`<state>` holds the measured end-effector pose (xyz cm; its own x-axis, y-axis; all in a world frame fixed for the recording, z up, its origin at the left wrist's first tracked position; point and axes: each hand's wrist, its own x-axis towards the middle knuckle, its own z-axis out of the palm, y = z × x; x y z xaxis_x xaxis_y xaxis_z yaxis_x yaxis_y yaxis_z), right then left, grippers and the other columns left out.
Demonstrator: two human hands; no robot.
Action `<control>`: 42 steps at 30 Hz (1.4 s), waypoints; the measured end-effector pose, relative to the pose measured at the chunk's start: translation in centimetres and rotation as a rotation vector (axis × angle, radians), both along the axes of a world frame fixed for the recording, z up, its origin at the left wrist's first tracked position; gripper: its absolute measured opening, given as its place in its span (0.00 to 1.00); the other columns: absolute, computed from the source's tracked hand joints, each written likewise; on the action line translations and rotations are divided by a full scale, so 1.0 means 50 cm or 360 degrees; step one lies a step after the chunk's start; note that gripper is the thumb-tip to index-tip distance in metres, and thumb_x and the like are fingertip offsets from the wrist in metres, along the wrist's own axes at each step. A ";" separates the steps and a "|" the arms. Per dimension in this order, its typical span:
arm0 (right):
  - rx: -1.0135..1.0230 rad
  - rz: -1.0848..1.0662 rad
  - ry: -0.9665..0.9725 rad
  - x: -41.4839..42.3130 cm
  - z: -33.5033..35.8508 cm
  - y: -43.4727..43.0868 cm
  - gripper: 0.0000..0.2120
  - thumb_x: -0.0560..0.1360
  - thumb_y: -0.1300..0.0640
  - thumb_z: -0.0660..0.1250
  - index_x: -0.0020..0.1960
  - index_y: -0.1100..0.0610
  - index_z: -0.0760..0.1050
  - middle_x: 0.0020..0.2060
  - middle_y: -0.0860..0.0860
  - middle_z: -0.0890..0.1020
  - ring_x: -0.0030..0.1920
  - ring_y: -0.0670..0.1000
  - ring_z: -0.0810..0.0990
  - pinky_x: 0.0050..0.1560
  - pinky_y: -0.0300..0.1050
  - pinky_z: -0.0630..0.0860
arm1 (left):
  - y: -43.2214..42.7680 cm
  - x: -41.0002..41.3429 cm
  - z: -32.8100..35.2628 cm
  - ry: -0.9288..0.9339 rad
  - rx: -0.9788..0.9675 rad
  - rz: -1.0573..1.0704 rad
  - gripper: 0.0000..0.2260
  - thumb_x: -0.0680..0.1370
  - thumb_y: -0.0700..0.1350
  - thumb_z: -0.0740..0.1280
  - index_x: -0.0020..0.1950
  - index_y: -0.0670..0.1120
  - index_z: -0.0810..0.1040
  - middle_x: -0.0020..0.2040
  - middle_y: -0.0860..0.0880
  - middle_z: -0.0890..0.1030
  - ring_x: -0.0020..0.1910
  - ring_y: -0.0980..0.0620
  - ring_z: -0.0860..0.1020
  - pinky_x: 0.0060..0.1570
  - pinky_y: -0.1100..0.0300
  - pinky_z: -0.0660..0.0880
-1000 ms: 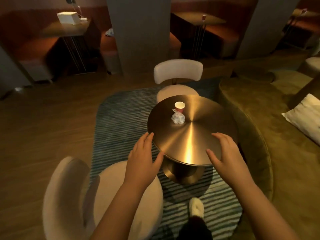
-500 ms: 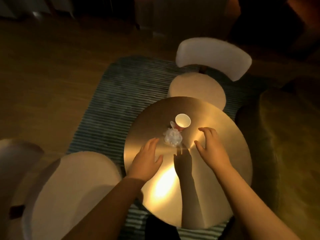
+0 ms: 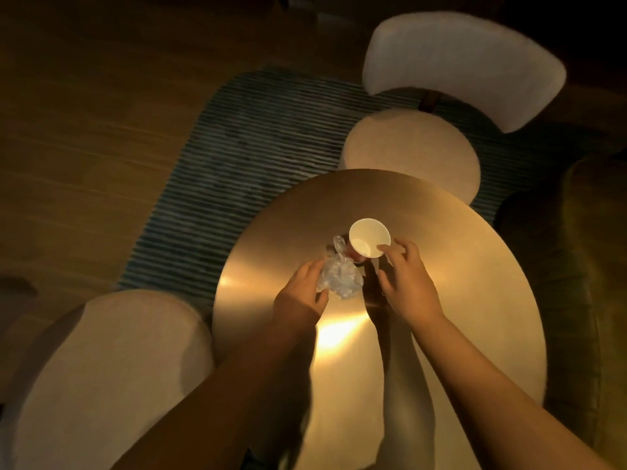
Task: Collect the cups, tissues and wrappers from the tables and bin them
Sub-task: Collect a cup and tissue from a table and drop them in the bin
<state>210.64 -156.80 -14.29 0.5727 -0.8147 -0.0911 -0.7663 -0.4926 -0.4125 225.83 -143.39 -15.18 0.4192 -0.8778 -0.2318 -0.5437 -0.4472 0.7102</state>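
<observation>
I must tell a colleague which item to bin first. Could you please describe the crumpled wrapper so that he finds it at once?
Start at the round brass-coloured table. Near its centre stands a white paper cup, and the crumpled wrapper lies just beside it, at the left hand. It is clear, shiny and wrinkled, while the cup is smooth and opaque.
</observation>
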 end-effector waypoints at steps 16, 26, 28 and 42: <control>-0.0047 -0.0248 -0.0172 -0.033 0.120 0.087 0.08 0.75 0.53 0.68 0.53 0.50 0.74 0.63 0.49 0.72 0.55 0.52 0.77 0.47 0.36 0.71 | 0.090 -0.016 0.073 0.0031 0.0134 0.0261 0.05 0.78 0.51 0.60 0.50 0.52 0.73 0.49 0.52 0.76 0.44 0.55 0.76 0.46 0.61 0.74; -0.0215 -0.0451 -0.0701 -0.001 0.401 0.467 0.13 0.70 0.51 0.73 0.46 0.52 0.69 0.63 0.50 0.71 0.58 0.44 0.69 0.48 0.24 0.66 | 0.419 0.074 0.358 -0.0190 -0.0477 0.0111 0.06 0.76 0.50 0.65 0.43 0.60 0.70 0.38 0.62 0.75 0.39 0.67 0.74 0.33 0.71 0.65; -0.0305 -0.0490 -0.0838 0.013 0.447 0.585 0.14 0.69 0.51 0.73 0.44 0.52 0.69 0.62 0.51 0.72 0.57 0.42 0.68 0.48 0.20 0.65 | 0.508 0.108 0.417 -0.0243 -0.0628 0.0021 0.06 0.76 0.48 0.66 0.43 0.58 0.71 0.38 0.61 0.75 0.39 0.65 0.74 0.34 0.69 0.66; -0.0524 -0.0868 -0.0926 0.019 0.649 1.316 0.33 0.68 0.44 0.72 0.67 0.41 0.58 0.62 0.39 0.68 0.60 0.34 0.66 0.56 0.31 0.66 | 1.038 0.118 0.654 -0.0064 -0.0951 -0.0715 0.06 0.76 0.51 0.65 0.49 0.63 0.72 0.45 0.62 0.77 0.47 0.67 0.74 0.39 0.76 0.69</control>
<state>211.60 -91.02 18.16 -0.0241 -0.9227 0.3846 -0.6419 -0.2807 -0.7136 231.72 -91.49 17.55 -0.0110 -0.9380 0.3464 -0.6135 0.2799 0.7384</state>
